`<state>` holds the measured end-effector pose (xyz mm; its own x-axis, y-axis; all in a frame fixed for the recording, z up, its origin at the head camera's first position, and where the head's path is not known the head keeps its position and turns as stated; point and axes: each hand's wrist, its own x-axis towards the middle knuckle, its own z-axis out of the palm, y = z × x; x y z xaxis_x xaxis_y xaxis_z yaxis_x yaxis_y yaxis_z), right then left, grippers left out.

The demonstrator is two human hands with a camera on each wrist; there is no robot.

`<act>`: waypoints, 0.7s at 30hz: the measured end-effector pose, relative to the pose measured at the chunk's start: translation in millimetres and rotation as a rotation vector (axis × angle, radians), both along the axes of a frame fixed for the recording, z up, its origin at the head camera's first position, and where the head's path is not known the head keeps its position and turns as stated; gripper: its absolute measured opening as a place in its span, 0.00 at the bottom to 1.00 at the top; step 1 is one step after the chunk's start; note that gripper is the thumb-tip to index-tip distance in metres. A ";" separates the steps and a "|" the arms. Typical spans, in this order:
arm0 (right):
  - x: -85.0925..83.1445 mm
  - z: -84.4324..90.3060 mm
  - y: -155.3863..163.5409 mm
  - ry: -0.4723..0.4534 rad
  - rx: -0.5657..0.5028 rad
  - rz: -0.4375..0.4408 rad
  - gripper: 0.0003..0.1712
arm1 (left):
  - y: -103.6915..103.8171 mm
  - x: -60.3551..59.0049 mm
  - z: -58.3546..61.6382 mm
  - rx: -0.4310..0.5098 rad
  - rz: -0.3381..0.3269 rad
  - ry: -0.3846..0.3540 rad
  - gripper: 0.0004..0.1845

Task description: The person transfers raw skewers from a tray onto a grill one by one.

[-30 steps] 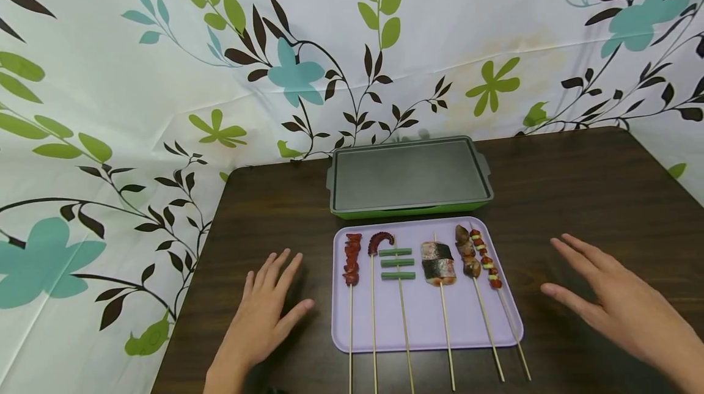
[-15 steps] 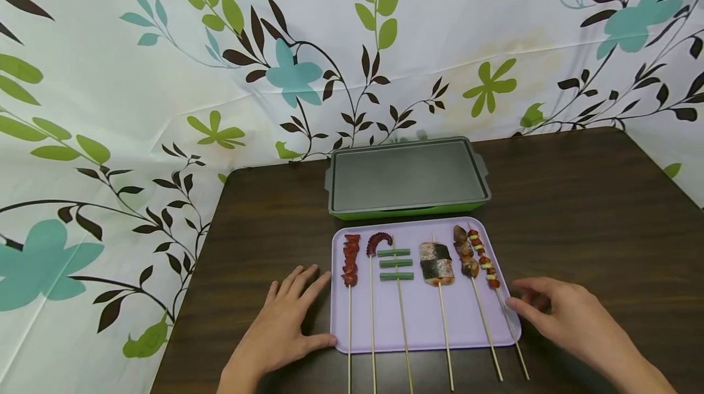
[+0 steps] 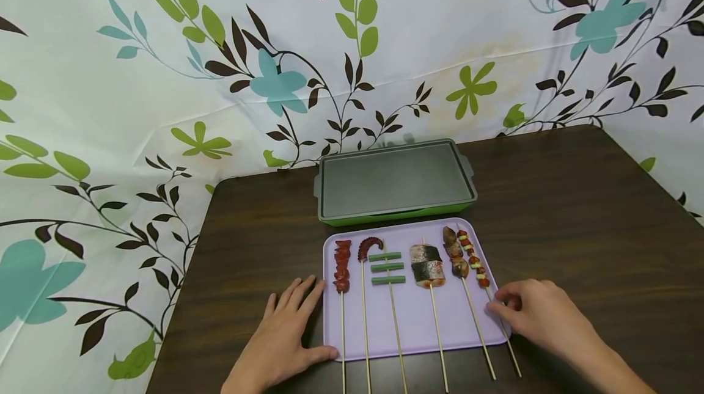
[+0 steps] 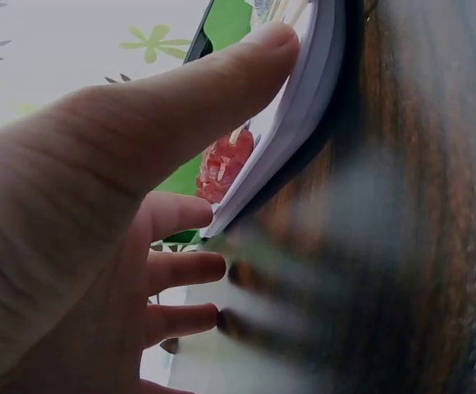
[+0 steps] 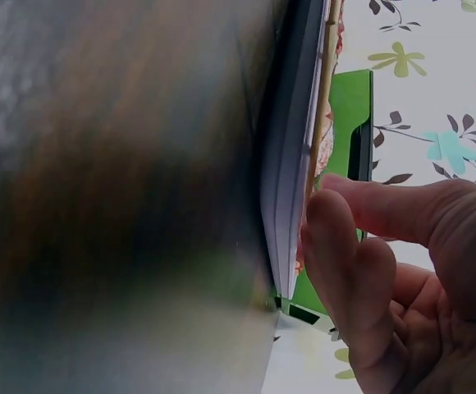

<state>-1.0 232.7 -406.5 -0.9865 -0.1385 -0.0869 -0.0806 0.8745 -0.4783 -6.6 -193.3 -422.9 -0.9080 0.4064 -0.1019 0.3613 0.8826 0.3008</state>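
A lavender tray (image 3: 418,327) bears several food skewers, their sticks sticking out past its near edge. My right hand (image 3: 541,314) is at the tray's right edge; its thumb and curled index finger pinch the stick of the rightmost skewer (image 3: 475,267), threaded with small red and yellow-green pieces. In the right wrist view the fingertips meet at that stick (image 5: 324,98). My left hand (image 3: 280,336) lies at the tray's left side with spread, straight fingers, and its thumb (image 4: 246,70) touches the rim near the red-meat skewer (image 3: 342,267).
A green grill with a grey flat top (image 3: 396,180) stands directly behind the tray. Also on the tray are a tentacle skewer (image 3: 370,247), green sticks (image 3: 387,267), a fish skewer (image 3: 427,266) and a brown chunk skewer (image 3: 455,252). A patterned cloth (image 3: 220,101) hangs behind the dark table (image 3: 577,217).
Both hands have come inward to the tray. The left thumb has reached its rim, and the right fingers have closed on the rightmost skewer's stick. The head view has shifted slightly.
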 end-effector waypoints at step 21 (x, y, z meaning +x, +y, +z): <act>-5.0 -4.5 -5.3 -0.010 0.018 0.030 0.05 | 1.2 -0.1 -2.2 0.032 0.027 -0.026 0.64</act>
